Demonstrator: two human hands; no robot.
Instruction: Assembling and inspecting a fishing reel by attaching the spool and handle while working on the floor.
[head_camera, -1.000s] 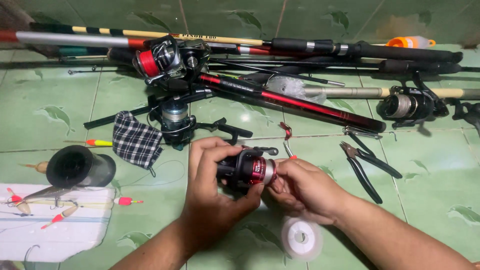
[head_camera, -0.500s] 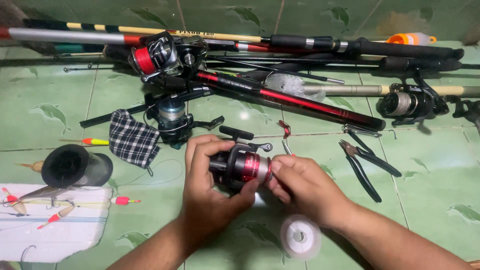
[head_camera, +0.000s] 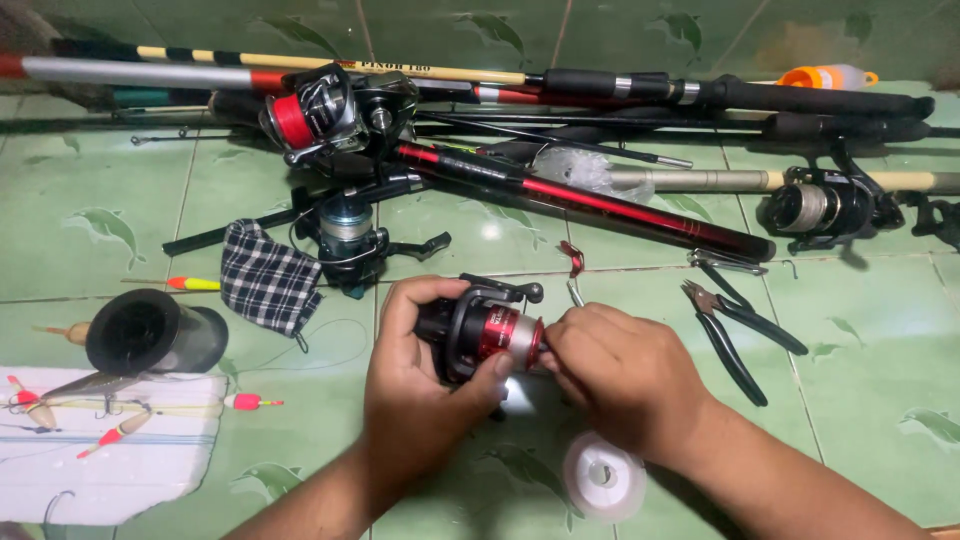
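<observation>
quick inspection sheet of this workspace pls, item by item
surface: green tiled floor, glossy, with a light glare.
job's things: black and red reel held off the floor; line spool flat just below the hands.
clutter: rods heaped along the back, two more reels, pliers, checked cloth, black cup on its side, floats on white cloth.
grippers: left hand grips the reel body; right hand fingers at its spool.
cables: thin line loops by the checked cloth.
surroundings: nothing seen.
</observation>
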